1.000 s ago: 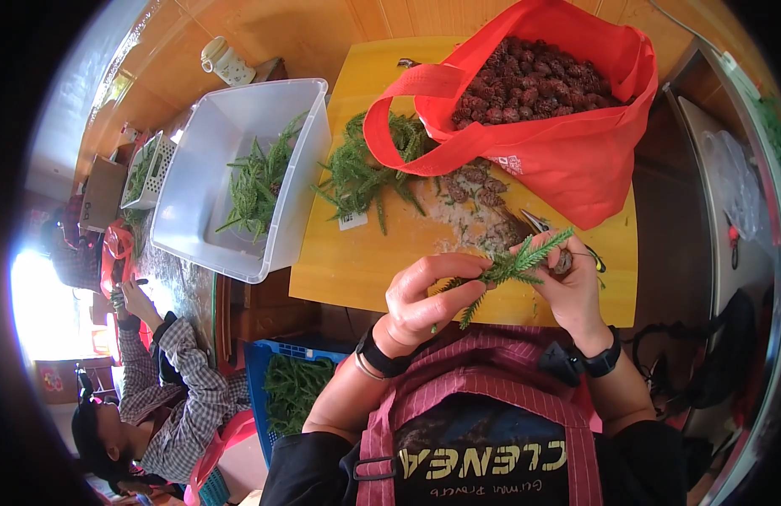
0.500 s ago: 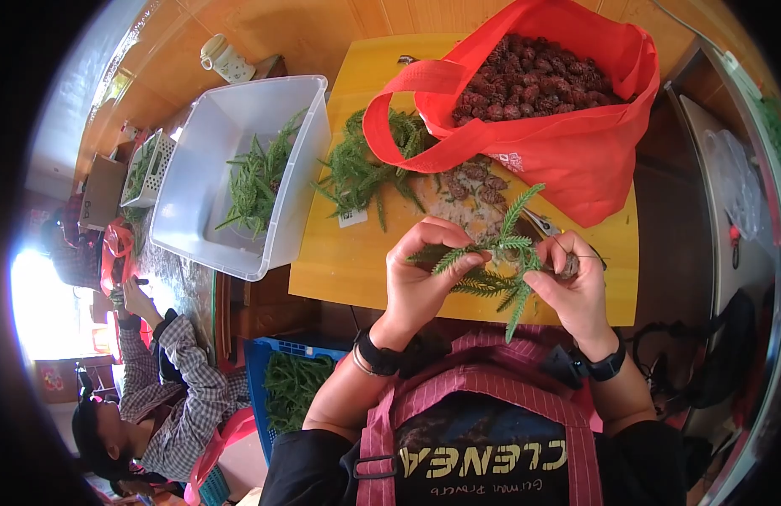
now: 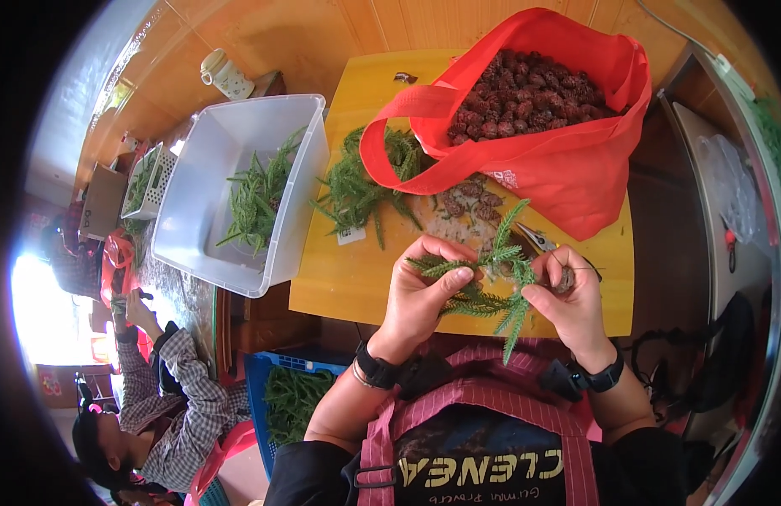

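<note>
My left hand (image 3: 424,291) pinches a green artificial pine sprig (image 3: 510,274) between thumb and fingertips, just over the near part of the yellow board. On the sprig's other side, my right hand (image 3: 569,297) is closed around a small brown pine cone (image 3: 565,281), with a thin wire sticking out past the fingers. Its thumb and forefinger meet the sprig's side; the exact contact point is hidden. Beyond the hands lies a pair of pliers or cutters (image 3: 535,237), partly covered. Several loose pine cones (image 3: 468,201) rest near it.
A red bag (image 3: 567,173) full of pine cones stands on the yellow board (image 3: 331,287). Green sprigs (image 3: 365,173) lie beside it. Left are a clear plastic bin (image 3: 188,244) and a blue crate (image 3: 259,396), both holding sprigs. Another person (image 3: 183,405) works at far left.
The view has shifted slightly, so the table sits lower in the picture. Both hands keep their grips, with only small movements of fingers and sprig.
</note>
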Demonstrator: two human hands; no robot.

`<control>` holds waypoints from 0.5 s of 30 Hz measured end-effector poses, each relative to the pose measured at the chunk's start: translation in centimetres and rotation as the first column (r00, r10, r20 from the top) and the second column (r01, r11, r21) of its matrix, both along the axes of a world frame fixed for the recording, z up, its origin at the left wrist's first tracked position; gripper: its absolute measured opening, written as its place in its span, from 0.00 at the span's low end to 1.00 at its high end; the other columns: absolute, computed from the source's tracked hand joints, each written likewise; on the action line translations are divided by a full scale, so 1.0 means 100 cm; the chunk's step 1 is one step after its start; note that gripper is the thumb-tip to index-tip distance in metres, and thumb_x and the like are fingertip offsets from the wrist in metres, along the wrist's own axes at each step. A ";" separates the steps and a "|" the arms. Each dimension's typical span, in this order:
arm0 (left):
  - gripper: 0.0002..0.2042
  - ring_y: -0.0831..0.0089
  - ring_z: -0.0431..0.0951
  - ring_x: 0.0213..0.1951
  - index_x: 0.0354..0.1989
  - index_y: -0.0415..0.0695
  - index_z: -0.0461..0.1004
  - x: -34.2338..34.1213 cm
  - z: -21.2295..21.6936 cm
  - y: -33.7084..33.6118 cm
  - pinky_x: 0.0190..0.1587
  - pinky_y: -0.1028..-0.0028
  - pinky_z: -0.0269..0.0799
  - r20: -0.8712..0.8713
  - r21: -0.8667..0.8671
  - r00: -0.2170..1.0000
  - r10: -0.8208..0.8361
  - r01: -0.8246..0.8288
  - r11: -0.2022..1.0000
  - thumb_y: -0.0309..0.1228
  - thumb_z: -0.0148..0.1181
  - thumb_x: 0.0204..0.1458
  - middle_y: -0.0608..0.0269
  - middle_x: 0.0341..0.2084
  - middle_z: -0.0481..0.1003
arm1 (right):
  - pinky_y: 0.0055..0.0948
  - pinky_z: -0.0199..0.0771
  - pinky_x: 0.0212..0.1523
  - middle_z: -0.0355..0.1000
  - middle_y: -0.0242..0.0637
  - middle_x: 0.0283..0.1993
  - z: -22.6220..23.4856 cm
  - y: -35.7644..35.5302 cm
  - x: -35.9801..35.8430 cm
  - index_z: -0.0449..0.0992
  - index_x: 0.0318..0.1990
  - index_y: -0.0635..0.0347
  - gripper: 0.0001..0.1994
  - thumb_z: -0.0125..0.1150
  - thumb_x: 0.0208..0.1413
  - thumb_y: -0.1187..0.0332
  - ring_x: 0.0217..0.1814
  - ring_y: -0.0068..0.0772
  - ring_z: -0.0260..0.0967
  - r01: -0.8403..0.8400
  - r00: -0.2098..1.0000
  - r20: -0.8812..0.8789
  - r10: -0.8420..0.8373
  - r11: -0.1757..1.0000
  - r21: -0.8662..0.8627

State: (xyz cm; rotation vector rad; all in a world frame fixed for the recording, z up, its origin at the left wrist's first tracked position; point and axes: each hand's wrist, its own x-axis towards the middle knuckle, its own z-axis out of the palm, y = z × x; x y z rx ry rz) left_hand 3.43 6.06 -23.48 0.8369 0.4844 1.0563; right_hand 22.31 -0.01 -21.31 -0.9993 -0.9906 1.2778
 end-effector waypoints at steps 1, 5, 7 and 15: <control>0.09 0.74 0.76 0.37 0.36 0.39 0.66 0.000 0.001 -0.001 0.41 0.74 0.74 -0.038 0.011 0.999 0.009 -0.009 1.000 0.19 0.59 0.49 0.61 0.35 0.72 | 0.11 0.62 0.28 0.62 0.31 0.34 -0.001 0.000 0.001 0.56 0.28 0.56 0.17 0.60 0.47 0.83 0.28 0.09 0.60 0.002 1.000 0.002 -0.002 1.000 0.004; 0.08 0.76 0.75 0.36 0.34 0.39 0.68 -0.001 0.002 -0.002 0.40 0.75 0.73 -0.097 0.081 0.994 0.059 -0.051 0.995 0.18 0.60 0.48 0.61 0.35 0.73 | 0.12 0.60 0.31 0.61 0.32 0.36 -0.001 -0.001 0.001 0.56 0.29 0.56 0.16 0.60 0.46 0.83 0.31 0.10 0.57 -0.012 0.999 0.029 0.013 0.999 -0.043; 0.09 0.74 0.74 0.34 0.31 0.39 0.71 0.000 -0.002 -0.001 0.37 0.76 0.73 -0.229 0.376 0.946 0.231 -0.133 0.917 0.13 0.59 0.43 0.60 0.33 0.73 | 0.12 0.58 0.35 0.61 0.33 0.37 -0.001 0.001 0.000 0.57 0.29 0.56 0.16 0.59 0.45 0.83 0.34 0.11 0.54 -0.016 0.999 0.028 0.019 0.995 -0.094; 0.15 0.65 0.76 0.30 0.28 0.40 0.71 -0.007 0.011 -0.003 0.32 0.72 0.74 -0.216 0.885 0.779 0.589 -0.098 0.455 0.07 0.58 0.33 0.57 0.27 0.72 | 0.33 0.60 0.41 0.60 0.48 0.40 0.013 -0.011 0.006 0.62 0.34 0.64 0.08 0.47 0.48 0.70 0.37 0.39 0.59 -0.212 0.590 0.769 -0.247 0.871 0.443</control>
